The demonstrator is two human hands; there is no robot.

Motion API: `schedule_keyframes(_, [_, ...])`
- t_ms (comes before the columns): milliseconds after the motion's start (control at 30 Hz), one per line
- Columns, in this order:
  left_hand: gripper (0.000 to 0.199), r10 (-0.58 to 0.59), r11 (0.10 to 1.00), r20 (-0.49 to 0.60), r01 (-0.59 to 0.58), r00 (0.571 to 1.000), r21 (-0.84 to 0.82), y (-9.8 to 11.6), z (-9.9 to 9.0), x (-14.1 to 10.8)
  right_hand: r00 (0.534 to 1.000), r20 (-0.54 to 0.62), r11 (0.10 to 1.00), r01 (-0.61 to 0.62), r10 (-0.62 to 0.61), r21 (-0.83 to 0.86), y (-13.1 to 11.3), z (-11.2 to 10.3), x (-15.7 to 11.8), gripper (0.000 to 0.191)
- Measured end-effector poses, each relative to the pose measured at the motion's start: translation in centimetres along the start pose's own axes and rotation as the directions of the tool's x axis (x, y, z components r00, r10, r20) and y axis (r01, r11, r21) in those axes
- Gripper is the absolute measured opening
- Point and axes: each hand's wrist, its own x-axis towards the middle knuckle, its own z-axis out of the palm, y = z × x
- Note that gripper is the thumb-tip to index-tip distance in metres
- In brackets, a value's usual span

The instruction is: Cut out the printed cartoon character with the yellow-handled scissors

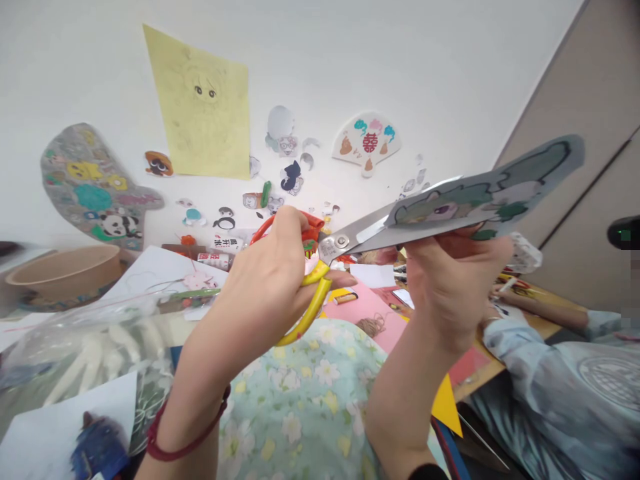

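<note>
My left hand (273, 267), with a dark red cord on its wrist, is closed round the handles of a pair of scissors (345, 240). One handle loop is red and the other yellow. The steel blades point right and are a little apart, with a painted paper cutout (450, 200) between them. My right hand (450, 287) pinches this cutout from below. It is grey-edged with a green figure and a purple eye, tilted up to the right. Parts of my right fingers are hidden behind the paper.
A yellow sheet (210, 113), a paper fan (367, 140) and small cutouts are stuck on the white wall. A round tan container (65, 267) stands left, near a clear plastic bag (100, 347). Twine (373, 325) lies on pink paper. Another person's sleeve (520, 353) is at right.
</note>
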Motion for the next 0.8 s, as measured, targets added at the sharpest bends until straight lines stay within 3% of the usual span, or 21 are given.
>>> schedule_keyframes(167, [0.040, -0.018, 0.999, 0.003, 0.018, 1.000, -0.036, -0.13, -0.02, 0.10, 0.999, -0.010, 0.999, 0.031, -0.031, 0.042, -0.23, -0.09, -0.11, 0.025])
schedule_keyframes(533, [0.042, -0.033, 0.997, 0.006, 0.033, 0.999, -0.066, -0.38, 0.02, -0.08, 0.998, 0.036, 0.999, -0.046, 0.047, -0.028, -0.89, -0.30, -0.29, 0.015])
schedule_keyframes(800, [0.042, -0.026, 0.998, 0.023, 0.027, 0.999, -0.052, -0.26, -0.19, -0.15, 0.999, 0.019, 0.999, -0.027, 0.028, -0.022, -0.81, -0.21, -0.16, 0.024])
